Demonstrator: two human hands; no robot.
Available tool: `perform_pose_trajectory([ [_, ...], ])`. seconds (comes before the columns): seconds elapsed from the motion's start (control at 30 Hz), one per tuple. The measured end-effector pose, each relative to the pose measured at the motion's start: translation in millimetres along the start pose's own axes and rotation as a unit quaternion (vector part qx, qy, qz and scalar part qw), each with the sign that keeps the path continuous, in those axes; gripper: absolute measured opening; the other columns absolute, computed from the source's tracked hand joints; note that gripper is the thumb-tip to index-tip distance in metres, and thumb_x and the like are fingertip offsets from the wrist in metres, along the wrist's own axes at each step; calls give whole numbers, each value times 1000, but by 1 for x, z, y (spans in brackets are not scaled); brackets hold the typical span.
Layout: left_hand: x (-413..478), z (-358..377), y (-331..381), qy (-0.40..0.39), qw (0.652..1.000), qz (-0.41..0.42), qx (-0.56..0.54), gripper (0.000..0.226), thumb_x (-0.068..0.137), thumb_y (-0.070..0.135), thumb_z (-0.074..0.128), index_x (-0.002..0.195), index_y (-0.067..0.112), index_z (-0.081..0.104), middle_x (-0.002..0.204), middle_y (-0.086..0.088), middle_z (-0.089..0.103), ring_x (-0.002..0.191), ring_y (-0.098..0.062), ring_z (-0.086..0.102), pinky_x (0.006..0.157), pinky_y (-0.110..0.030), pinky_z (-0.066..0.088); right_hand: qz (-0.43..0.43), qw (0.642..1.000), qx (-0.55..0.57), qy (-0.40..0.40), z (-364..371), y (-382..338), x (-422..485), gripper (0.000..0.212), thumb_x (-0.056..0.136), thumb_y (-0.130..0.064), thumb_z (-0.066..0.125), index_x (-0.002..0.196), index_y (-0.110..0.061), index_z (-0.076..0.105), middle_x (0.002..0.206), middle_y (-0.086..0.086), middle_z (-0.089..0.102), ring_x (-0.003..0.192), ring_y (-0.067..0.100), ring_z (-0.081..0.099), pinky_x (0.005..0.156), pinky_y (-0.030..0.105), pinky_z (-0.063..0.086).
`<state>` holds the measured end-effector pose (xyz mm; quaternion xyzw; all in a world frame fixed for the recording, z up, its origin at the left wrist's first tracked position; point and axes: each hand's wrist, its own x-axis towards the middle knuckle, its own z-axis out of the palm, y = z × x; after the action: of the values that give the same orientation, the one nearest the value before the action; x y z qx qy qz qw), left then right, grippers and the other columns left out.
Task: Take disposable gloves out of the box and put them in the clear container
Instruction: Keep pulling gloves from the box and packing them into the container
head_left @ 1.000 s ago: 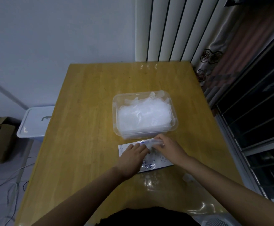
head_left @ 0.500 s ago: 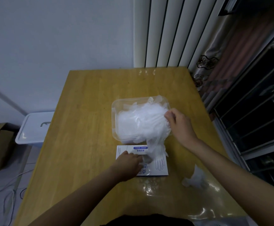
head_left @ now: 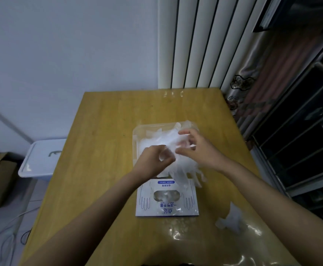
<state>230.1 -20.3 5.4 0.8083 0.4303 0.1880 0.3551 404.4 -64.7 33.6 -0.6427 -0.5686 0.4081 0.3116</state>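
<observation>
Both hands over clear container (head_left: pixel 135 135), close together. Left hand (head_left: pixel 153 162) pinches thin disposable glove (head_left: pixel 180 172). Right hand (head_left: pixel 197 150) has fingers loosely curled round same glove. Glove's fingers dangle past container's near rim toward glove box (head_left: pixel 167 205), which lies flat on wooden bench (head_left: pixel 103 141). Glove heap (head_left: pixel 148 145) fills container. Crumpled loose glove (head_left: pixel 230 219) on bench, right of box.

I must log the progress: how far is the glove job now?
Done: a glove pile already lies in the container. In hand: the left hand and right hand hold a bunch over it, its tail hanging over the near rim toward the box. Left: gloves show in the box opening, and one loose glove lies on the table.
</observation>
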Motion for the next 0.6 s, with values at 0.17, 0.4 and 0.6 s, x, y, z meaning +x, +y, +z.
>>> perform_pose_trajectory([
  [0.17,-2,-4,-5,22,978,-79,-192,5,88,12,65,82,12,63,76,-4,68,68,-14,65,71,-27,54,41,997,31,-52,9,25,-2,18,84,-16,71,100,-15,63,93,-5,66,89,9,64,73,18,50],
  [0.4,-12,4,-13,49,927,-175,-328,21,86,19,67,103,10,60,93,-8,70,83,-19,69,74,-29,57,57,992,116,14,7,23,11,11,93,-10,58,85,-8,67,67,1,67,59,10,57,57,19,46],
  [0.6,-2,-8,-29,126,938,-195,-256,11,93,15,58,84,8,61,72,-1,65,65,-12,61,62,-20,51,83,989,110,53,-13,19,19,17,97,-8,49,89,-8,64,69,5,64,57,12,61,55,20,51],
])
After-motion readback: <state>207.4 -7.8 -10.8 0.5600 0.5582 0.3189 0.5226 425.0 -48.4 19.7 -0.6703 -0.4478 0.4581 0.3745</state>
